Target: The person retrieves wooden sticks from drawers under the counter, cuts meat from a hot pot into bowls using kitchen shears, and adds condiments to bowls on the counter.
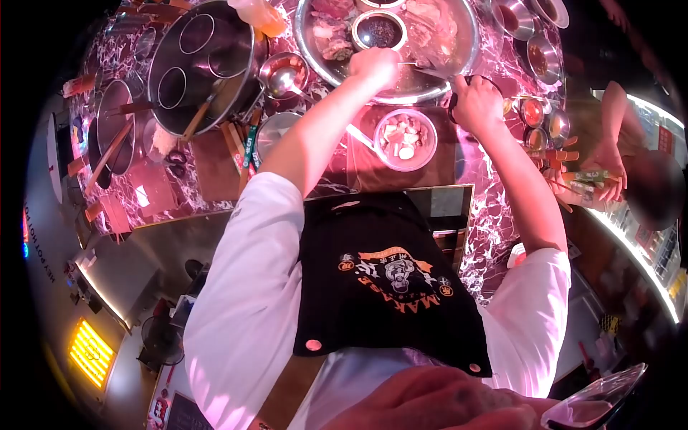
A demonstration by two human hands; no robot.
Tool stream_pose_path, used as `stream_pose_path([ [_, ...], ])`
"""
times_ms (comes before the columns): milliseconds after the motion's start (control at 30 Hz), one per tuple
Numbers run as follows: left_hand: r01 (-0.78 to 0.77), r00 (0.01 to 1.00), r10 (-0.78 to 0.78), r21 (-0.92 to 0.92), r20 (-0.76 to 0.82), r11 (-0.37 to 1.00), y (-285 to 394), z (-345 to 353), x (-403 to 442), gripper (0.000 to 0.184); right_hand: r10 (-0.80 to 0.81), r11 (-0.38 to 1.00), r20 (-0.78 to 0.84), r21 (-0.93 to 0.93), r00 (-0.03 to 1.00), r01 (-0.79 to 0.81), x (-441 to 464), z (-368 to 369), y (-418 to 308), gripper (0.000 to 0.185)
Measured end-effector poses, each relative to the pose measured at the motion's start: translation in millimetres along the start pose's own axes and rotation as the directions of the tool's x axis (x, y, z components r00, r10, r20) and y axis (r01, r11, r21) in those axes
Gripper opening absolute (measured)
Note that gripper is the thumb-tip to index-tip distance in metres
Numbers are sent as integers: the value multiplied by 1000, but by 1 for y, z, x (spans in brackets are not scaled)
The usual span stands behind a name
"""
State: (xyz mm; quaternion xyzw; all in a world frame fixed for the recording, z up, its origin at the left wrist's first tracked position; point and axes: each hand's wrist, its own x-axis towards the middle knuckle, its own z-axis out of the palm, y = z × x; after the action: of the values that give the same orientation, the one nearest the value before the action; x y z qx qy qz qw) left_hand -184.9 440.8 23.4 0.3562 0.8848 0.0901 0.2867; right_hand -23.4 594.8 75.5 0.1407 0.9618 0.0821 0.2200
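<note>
Closest to you, the black printed apron hangs between your white sleeves, and here's the marbled table beyond it. On it sits a round plastic tub of chopped pale pieces, a light-coloured handle leaning on its left rim. Further out, your right hand has its fingers clamped around black-handled scissors, blades pointing left over the near right rim of the big round metal tray. Your left hand is over the tray's near side, fingers curled together; what they may be pinching, you can't tell from here. Just past it, a bowl of dark sauce sits in the tray, raw meat on its right and more on its left.
</note>
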Motion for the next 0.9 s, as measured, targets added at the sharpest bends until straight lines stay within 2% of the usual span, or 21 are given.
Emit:
stream_pose_path([
  [33,2,1000,-2,-5,-3,1000,-2,-3,-3,22,-2,1000,-1,-5,1000,2,4,0,2,31],
  [100,138,990,-136,-64,39,988,-14,-7,-12,33,82,985,109,142,991,-97,9,1,7,39],
  [133,153,988,-153,-121,8,981,-23,-2,-18,33,118,964,192,212,974,-158,9,-10,11,48],
  [167,158,987,-159,-122,9,980,-30,6,-22,33,98,911,272,362,957,-196,18,-3,24,53],
  [267,130,989,-142,-219,-39,967,-36,27,-32,33,116,803,248,547,962,-237,36,17,49,52],
  [300,131,989,-142,-220,-37,967,-34,31,-31,33,115,803,249,547,962,-238,45,23,51,52],
  [367,227,973,-228,-227,23,947,-30,40,-26,33,95,798,295,548,951,-250,63,30,54,37],
  [433,196,979,-203,-234,-5,952,-29,51,-16,32,115,822,291,509,950,-256,70,42,48,36],
  [500,196,972,-226,-314,-60,929,-22,62,0,29,107,802,310,534,945,-266,69,49,48,52],
  [567,181,968,-231,-376,-93,909,-16,68,2,28,126,774,334,556,934,-303,36,26,38,53],
  [633,162,962,-241,-437,-132,885,-13,66,6,26,375,823,173,390,911,-413,6,9,29,58],
  [667,155,953,-257,-467,-162,871,-12,66,3,26,375,823,174,390,911,-413,-7,2,27,58],
  [733,140,940,-271,-489,-206,861,-14,69,3,25,309,901,30,310,951,-303,-24,-6,23,62],
  [767,141,942,-268,-485,-203,863,-15,71,4,25,311,899,34,314,950,-306,-22,-6,22,62],
  [833,108,944,-237,-467,-228,878,-16,72,8,25,184,964,-38,203,982,-173,-11,-4,20,57],
  [900,91,953,-203,-426,-225,900,-11,59,3,25,176,965,-83,212,981,-155,9,18,19,55],
])
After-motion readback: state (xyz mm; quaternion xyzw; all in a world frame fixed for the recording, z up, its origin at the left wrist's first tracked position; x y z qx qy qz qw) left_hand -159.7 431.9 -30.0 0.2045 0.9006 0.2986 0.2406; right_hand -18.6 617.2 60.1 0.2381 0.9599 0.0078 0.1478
